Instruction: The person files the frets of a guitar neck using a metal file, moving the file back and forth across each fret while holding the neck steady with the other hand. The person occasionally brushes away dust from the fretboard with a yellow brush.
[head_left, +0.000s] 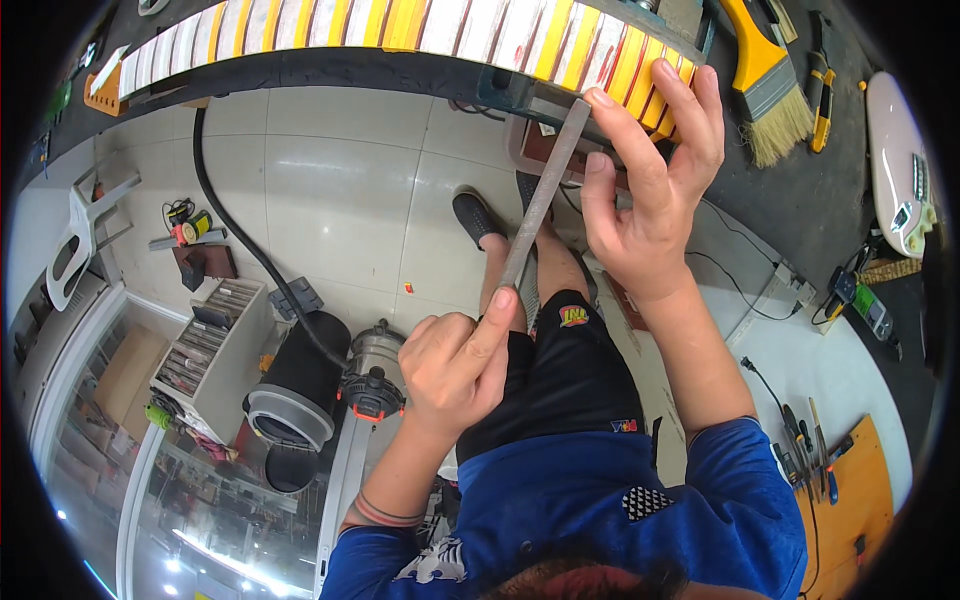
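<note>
1. The left hand [455, 370] is curled, index finger stretched along the lower end of a grey flat bar [545, 195] – a file, by its look – which it holds; the thumb's grip is hidden.
2. The right hand [650, 190] is spread fairly wide, its index fingertip at the bar's upper end, the thumb apart from it and the other raised fingers by the striped board [480, 30]. Whether those fingers press on the board, I cannot tell.
3. The bar slants between the two hands, its upper end close to the board's near edge; contact there is unclear. The board runs from beside the right hand away to its left, along the counter [850, 190].
4. As a judgement, the work looks under way: yellow and white strips already cover most of the board's visible face, and the bar is in position at the edge. How much is finished, and how much remains, does not show.
5. Counted: two hands, one bar, one board. Right of the right hand lie one brush [765, 85], one yellow-and-black hand tool [822, 100] and one pale guitar-like body [895, 150]. The strips – narrow, and bent by the lens – are too many to count surely.
</note>
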